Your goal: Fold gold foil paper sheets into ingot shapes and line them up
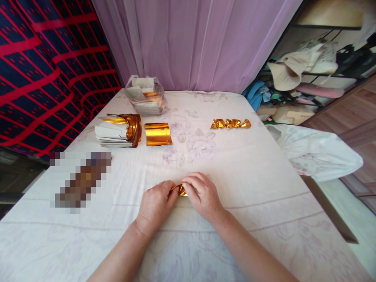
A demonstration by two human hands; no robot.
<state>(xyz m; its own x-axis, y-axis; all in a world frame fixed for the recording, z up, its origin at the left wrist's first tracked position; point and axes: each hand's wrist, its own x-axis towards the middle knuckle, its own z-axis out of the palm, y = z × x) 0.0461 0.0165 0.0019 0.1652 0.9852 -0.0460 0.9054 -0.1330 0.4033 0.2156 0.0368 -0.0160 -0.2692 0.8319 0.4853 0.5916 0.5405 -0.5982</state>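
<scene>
My left hand [155, 203] and my right hand [202, 194] meet near the front middle of the cloth-covered table [249, 168]. Both pinch a small folded piece of gold foil paper [180, 190], mostly hidden under the fingers. A single flat gold foil sheet [158, 134] lies further back to the left. Beside it sits a stack of gold and white sheets [117, 131]. A row of several folded gold pieces [230, 123] lies at the back right.
A clear plastic bag [146, 96] with more sheets stands at the far left of the table. A blurred-out object [80, 182] lies at the left. A purple curtain [194, 43] hangs behind. Cluttered shelves [311, 70] stand to the right.
</scene>
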